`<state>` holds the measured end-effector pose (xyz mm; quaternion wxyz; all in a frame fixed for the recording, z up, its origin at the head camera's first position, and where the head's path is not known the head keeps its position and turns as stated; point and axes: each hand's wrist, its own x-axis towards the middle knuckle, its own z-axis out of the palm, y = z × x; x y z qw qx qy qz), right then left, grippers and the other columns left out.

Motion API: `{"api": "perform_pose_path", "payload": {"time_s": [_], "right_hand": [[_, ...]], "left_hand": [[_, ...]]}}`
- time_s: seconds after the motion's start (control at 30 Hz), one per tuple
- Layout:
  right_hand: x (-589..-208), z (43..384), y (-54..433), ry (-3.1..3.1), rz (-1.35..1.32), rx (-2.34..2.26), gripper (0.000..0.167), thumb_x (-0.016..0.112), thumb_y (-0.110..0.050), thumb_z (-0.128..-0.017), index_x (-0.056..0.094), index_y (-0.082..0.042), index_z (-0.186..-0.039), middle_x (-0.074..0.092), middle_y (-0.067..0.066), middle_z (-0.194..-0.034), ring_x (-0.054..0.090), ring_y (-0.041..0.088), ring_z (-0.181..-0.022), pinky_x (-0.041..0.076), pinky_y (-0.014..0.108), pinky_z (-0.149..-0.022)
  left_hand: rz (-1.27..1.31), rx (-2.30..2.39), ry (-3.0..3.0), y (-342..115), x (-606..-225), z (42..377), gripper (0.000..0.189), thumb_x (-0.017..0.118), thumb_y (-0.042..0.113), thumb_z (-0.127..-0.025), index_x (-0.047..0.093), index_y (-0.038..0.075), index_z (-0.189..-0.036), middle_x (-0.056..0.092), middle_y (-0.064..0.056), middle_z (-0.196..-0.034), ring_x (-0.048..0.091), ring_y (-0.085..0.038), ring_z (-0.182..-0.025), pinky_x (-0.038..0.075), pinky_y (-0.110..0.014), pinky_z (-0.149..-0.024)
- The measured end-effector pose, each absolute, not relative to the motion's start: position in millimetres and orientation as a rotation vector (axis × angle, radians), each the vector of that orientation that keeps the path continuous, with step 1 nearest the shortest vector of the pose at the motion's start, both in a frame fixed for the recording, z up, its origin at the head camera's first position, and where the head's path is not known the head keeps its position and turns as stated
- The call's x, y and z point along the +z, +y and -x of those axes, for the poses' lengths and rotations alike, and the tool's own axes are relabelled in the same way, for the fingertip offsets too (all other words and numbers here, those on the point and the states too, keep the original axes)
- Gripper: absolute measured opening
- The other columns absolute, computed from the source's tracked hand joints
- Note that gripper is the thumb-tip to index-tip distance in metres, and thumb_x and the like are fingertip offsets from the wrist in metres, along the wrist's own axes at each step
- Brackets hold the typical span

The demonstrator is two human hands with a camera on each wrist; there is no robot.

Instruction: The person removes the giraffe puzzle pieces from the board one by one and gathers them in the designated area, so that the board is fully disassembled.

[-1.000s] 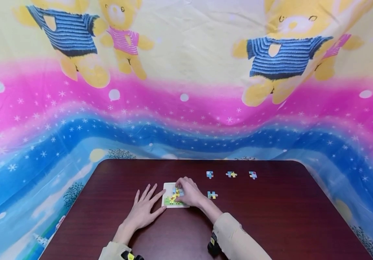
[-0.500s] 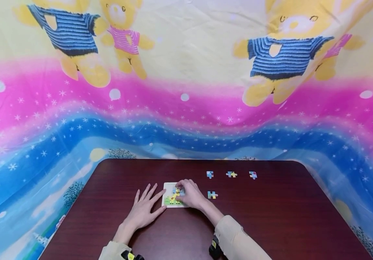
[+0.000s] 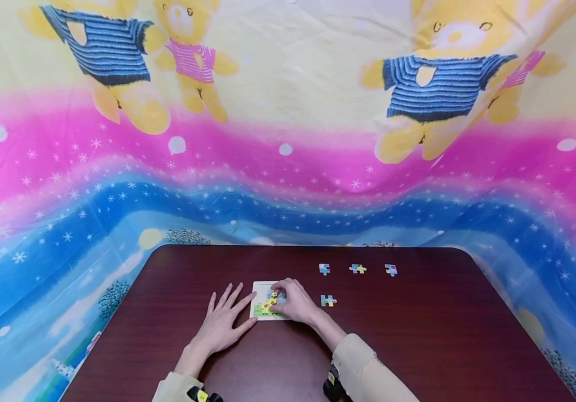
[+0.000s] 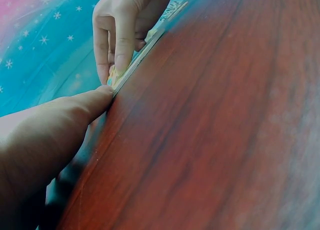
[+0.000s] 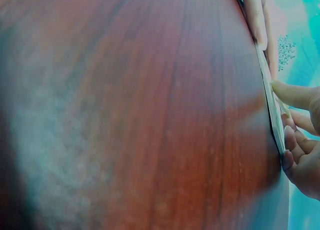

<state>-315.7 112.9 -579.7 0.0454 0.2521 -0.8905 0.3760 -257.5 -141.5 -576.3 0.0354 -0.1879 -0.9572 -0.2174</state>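
Observation:
A small white-bordered puzzle board (image 3: 259, 288) lies on the table, with a yellow giraffe picture on green and blue partly assembled in it. My left hand (image 3: 221, 328) is spread flat at its left side, thumb and index fingertip touching the board's edge. Over the board's right half, my right hand (image 3: 298, 301) is bent with thumb and fingers pinching a puzzle piece (image 5: 285, 109) at the board's surface. Most of that piece is hidden by the fingers. In the left wrist view, the right hand's fingers (image 4: 122, 50) point down onto the board, close to the left thumb.
Several loose puzzle pieces lie right of the board: a blue one (image 3: 324, 269), a yellow and blue one (image 3: 358, 269), one with a red spot (image 3: 390, 270) and a nearer one (image 3: 328, 301). The dark red table (image 3: 418, 335) meets a printed curtain (image 3: 288, 184) behind.
My right hand has shifted very slightly down and right over the board, its fingers still on the puzzle piece. The left hand and the loose pieces have stayed in place.

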Motion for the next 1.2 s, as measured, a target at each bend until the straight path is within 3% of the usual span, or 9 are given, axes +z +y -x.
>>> {"api": "perform_pose_path", "payload": {"time_s": [0.23,0.47,0.8,1.0,1.2], "right_hand": [[-573.1,313.7,116.2,-2.668,-0.769,1.240,0.042,0.091,-0.023,-0.087,0.075,-0.005,-0.121,0.069,0.002,-0.105,0.056,0.013,-0.095,0.050,0.029,-0.081],[-546.5,301.7,135.4,-2.699,-0.643,1.352,0.041,0.092,-0.015,-0.090,0.075,-0.005,-0.127,0.074,0.008,-0.117,0.066,0.025,-0.106,0.054,0.034,-0.089],[-533.8,294.7,188.3,-2.714,-0.511,1.448,0.042,0.088,-0.009,-0.092,0.073,-0.005,-0.131,0.074,0.013,-0.125,0.072,0.030,-0.116,0.062,0.043,-0.097],[-533.6,288.9,222.6,-2.720,-0.441,1.415,0.044,0.089,-0.009,-0.092,0.073,-0.004,-0.132,0.074,0.013,-0.124,0.071,0.029,-0.112,0.062,0.040,-0.095],[-540.0,284.5,261.0,-2.705,-0.448,1.337,0.043,0.089,-0.009,-0.092,0.073,-0.001,-0.131,0.074,0.015,-0.127,0.070,0.033,-0.117,0.060,0.043,-0.101]], "left_hand": [[0.577,-0.676,-2.933,-141.0,-576.3,257.4,0.066,0.063,0.059,-0.106,0.054,0.030,-0.164,0.037,-0.014,-0.180,0.022,-0.044,-0.171,0.012,-0.079,-0.132],[0.577,-0.686,-2.931,-140.6,-576.5,256.8,0.066,0.063,0.059,-0.106,0.054,0.030,-0.164,0.037,-0.014,-0.180,0.023,-0.044,-0.171,0.012,-0.079,-0.132],[0.574,-0.698,-2.922,-141.7,-576.1,255.9,0.067,0.064,0.058,-0.105,0.055,0.027,-0.164,0.037,-0.015,-0.179,0.023,-0.045,-0.171,0.011,-0.079,-0.132],[0.572,-0.692,-2.925,-141.4,-576.8,256.7,0.067,0.064,0.059,-0.105,0.055,0.028,-0.164,0.037,-0.015,-0.180,0.023,-0.045,-0.171,0.011,-0.079,-0.132],[0.573,-0.695,-2.913,-141.1,-577.0,257.0,0.067,0.065,0.058,-0.105,0.055,0.028,-0.164,0.038,-0.015,-0.179,0.024,-0.045,-0.170,0.012,-0.079,-0.131]]}}
